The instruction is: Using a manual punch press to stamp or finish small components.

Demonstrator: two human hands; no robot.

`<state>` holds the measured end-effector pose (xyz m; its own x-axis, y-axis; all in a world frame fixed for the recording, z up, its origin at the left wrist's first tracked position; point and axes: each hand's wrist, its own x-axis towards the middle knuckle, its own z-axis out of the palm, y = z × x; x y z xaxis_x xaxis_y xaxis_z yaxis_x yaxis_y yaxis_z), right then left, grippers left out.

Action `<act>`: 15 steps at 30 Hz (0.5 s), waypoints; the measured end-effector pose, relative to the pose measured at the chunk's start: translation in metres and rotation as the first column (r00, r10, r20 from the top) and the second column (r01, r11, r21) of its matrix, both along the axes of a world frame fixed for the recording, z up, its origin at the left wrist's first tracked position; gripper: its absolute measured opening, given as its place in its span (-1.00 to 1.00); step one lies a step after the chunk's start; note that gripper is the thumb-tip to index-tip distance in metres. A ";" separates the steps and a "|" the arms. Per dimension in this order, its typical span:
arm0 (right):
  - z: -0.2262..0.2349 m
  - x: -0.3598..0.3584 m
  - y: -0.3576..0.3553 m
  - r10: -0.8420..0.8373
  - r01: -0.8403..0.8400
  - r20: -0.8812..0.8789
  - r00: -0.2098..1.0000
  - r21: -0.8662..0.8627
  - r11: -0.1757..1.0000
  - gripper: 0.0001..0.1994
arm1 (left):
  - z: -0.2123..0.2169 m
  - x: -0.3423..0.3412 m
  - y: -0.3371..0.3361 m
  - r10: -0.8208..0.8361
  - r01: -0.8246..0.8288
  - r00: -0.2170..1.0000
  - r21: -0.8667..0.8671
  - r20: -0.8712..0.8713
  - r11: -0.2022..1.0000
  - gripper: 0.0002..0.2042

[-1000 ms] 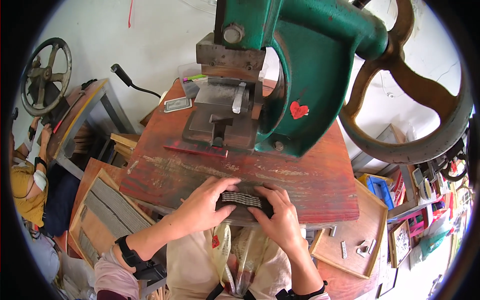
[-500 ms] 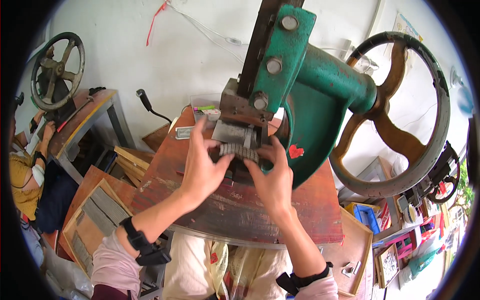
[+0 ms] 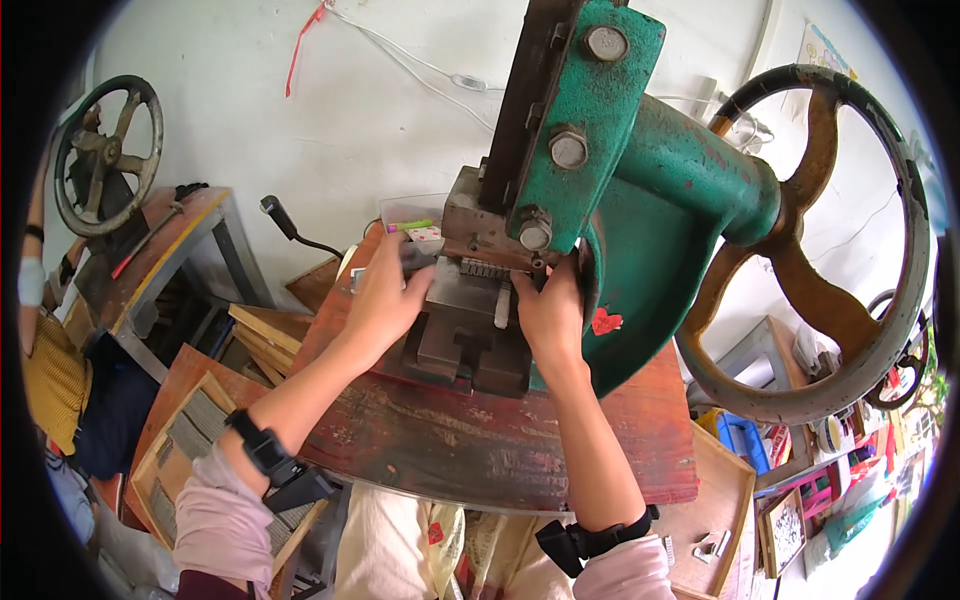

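Note:
A ridged grey metal strip (image 3: pixel 484 268) lies on a steel plate (image 3: pixel 462 291), right beneath the dark steel head (image 3: pixel 476 222) of a green hand press (image 3: pixel 600 130). My left hand (image 3: pixel 380 302) is at the strip's left side, thumb and fingers apart; a dark blurred shape by its fingertips cannot be made out. At the strip's right end, the thumb of my right hand (image 3: pixel 553 312) reaches close to it. That hand's other fingers are spread against the press side, their tips partly hidden. A small light metal bar (image 3: pixel 502 306) lies on the plate between my hands.
The press stands on a worn reddish wooden table (image 3: pixel 450 450), its large handwheel (image 3: pixel 815 240) at the right. Wooden trays flank the table; the left tray (image 3: pixel 155 470) holds grey strips. Another person works at far left beside a second handwheel (image 3: pixel 108 155). A black bent lever (image 3: pixel 282 218) stands behind.
The ridged strip, held between both hands before, now lies farther back under the press head. My hands have spread apart around it, and the view has shifted slightly.

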<state>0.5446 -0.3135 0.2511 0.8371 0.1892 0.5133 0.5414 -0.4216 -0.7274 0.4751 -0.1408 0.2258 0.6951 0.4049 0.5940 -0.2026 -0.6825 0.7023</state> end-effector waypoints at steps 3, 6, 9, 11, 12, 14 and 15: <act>-0.003 0.001 0.001 -0.064 0.067 0.101 0.993 -0.032 0.997 -0.47 | -0.019 -0.049 0.011 -0.187 0.203 0.911 0.003 -0.366 0.979 -0.76; -0.007 0.003 0.004 -0.075 0.084 0.128 0.989 -0.070 0.994 -0.44 | -0.052 -0.079 0.017 -0.242 0.394 0.896 0.415 -0.372 0.820 -0.67; -0.005 0.002 0.002 -0.067 0.078 0.160 0.985 -0.065 0.995 -0.42 | -0.054 -0.095 0.018 -0.207 0.335 0.940 0.610 -0.273 0.718 -0.67; -0.006 0.000 0.005 -0.068 0.084 0.201 0.977 -0.073 0.994 -0.41 | -0.047 -0.106 0.017 -0.188 0.342 0.936 0.634 -0.299 0.694 -0.68; -0.009 -0.001 0.007 -0.074 0.087 0.212 0.975 -0.052 0.995 -0.41 | -0.039 -0.114 0.013 -0.264 0.355 0.933 0.499 -0.246 0.791 -0.68; -0.011 0.004 0.006 -0.080 0.094 0.171 0.982 -0.076 0.993 -0.41 | -0.019 -0.116 0.008 -0.288 0.277 0.957 0.433 -0.041 0.857 -0.68; -0.009 0.002 0.004 -0.079 0.094 0.173 0.982 -0.075 0.993 -0.41 | -0.006 -0.110 0.005 -0.233 0.195 0.972 0.445 0.032 0.874 -0.69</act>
<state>0.5469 -0.3099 0.2419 0.7544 0.1674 0.6347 0.6126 -0.5268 -0.5892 0.3652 -0.1356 0.2196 0.6765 -0.0607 0.7339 -0.4220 -0.8487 0.3189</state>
